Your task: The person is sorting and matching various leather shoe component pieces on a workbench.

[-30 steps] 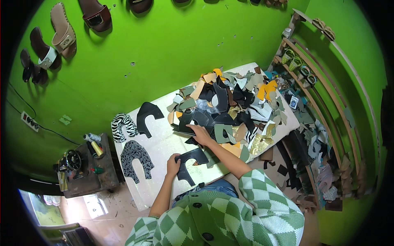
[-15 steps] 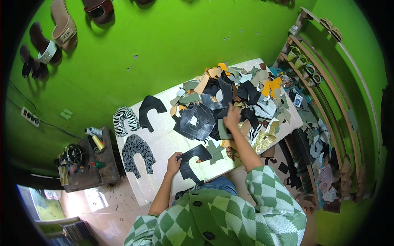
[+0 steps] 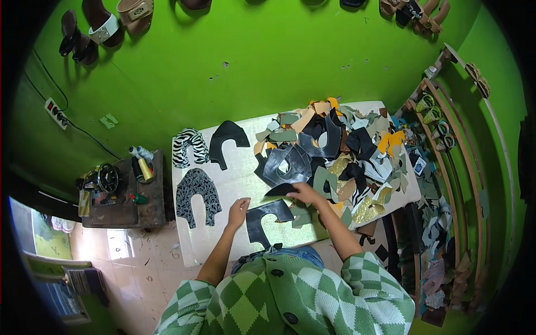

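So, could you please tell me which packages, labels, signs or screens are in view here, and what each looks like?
Printed sheets or booklets: lower left on the floor, flat rectangles, blue, white and yellow-green.
Small tag or card: right end of the table among the cut pieces, small rectangle, white and blue.
No screens or signs show.

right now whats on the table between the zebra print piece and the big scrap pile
In the head view, one black cut piece lies between the zebra print piece and the scrap pile, with bare white table around it.
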Tool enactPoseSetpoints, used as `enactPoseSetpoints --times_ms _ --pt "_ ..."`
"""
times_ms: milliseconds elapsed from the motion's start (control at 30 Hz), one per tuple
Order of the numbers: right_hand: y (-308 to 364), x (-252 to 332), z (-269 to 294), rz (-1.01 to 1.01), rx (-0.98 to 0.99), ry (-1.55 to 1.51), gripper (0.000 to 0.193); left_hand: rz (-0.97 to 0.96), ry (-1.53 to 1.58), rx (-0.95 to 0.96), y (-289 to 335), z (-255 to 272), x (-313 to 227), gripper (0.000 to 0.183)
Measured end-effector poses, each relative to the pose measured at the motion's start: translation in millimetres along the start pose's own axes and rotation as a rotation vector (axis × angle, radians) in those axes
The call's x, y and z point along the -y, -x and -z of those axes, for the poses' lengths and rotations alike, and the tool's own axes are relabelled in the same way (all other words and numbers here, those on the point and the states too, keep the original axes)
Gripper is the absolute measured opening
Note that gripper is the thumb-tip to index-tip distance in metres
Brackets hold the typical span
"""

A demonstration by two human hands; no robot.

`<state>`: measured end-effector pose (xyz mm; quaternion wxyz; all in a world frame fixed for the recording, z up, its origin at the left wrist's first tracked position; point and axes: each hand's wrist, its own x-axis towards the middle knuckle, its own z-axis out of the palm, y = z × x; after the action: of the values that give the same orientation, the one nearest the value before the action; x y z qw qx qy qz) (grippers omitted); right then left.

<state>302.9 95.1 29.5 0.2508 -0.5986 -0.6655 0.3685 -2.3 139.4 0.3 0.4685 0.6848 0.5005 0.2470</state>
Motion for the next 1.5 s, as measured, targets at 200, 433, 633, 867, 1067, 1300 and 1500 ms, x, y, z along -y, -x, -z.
enactPoseSetpoints --times_ms 200,433,633,867,1067,1300,1500 --pt "-32.0 34.2 -28.2 -0.227 0.319 -0.144 0.023 0.052 0.370 0.099 -12.7 -6.4 5.4 0.023" --pt "-38.6 9.4 -46.3 -0.111 0.080 -0.302 0.021 0.095 0.085 -0.007 -6.0 -9.4 26.8 0.016" --pt "-26.6 0.1 -59.7 -0.192 0.016 -0.161 0.017 0.218 0.076 -0.078 3.7 -12.7 35.4 0.020" --pt "-18.2 -2.4 -67.2 -0.240 -0.103 -0.105 0.016 0.239 -0.116 -0.186 6.4 -14.4 24.1 0.021" --pt "-15.0 5.9 -69.6 -0.290 -0.193 -0.062 0.016 0.248 -0.087 -0.210 6.7 -19.5 29.0 0.020" --pt "-17.4 8.9 -70.0 -0.292 -0.199 -0.060 0.017 0.253 -0.176 -0.205 8.2 -20.9 14.9 0.018" --pt "-14.6 27.8 -78.3 -0.230 -0.239 0.187 0.012 0.325 -0.251 -0.189 6.1 -16.3 0.0 0.018"
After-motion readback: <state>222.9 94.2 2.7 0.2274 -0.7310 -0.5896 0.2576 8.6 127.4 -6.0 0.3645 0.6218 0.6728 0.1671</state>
